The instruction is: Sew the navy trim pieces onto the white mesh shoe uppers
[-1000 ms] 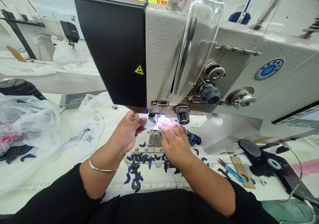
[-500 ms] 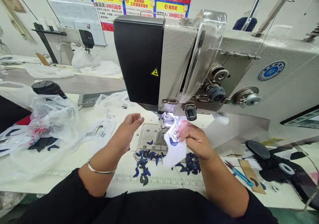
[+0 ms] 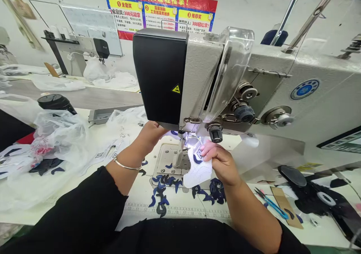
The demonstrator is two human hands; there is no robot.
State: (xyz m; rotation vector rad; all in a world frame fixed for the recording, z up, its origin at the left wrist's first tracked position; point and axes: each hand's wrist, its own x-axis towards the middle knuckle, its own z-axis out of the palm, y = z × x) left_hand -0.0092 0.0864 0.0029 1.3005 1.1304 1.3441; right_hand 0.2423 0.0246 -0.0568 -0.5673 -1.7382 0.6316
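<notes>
My right hand (image 3: 221, 160) pinches a white mesh fabric piece (image 3: 197, 170) with navy shapes on it, just right of the presser foot (image 3: 182, 143) of the sewing machine (image 3: 225, 77). My left hand (image 3: 150, 136) reaches up to the machine head, left of the needle, with its fingertips hidden behind the head. A blue edge shows near those fingers. Below the hands lies the metal needle plate (image 3: 168, 160). Navy cut pieces (image 3: 162, 184) lie scattered on the table in front of it, with a heap (image 3: 217, 191) to the right.
Blue-handled thread snips (image 3: 271, 205) and a cardboard strip (image 3: 284, 207) lie at the right. Crumpled plastic bags (image 3: 60, 133) holding dark pieces fill the left, behind them a black flask (image 3: 55, 102). A ruler scale (image 3: 175, 210) runs along the table's near edge.
The mesh piece has come out from under the presser foot toward me, held in my right hand. My left hand has moved up from beside the plate to the machine head.
</notes>
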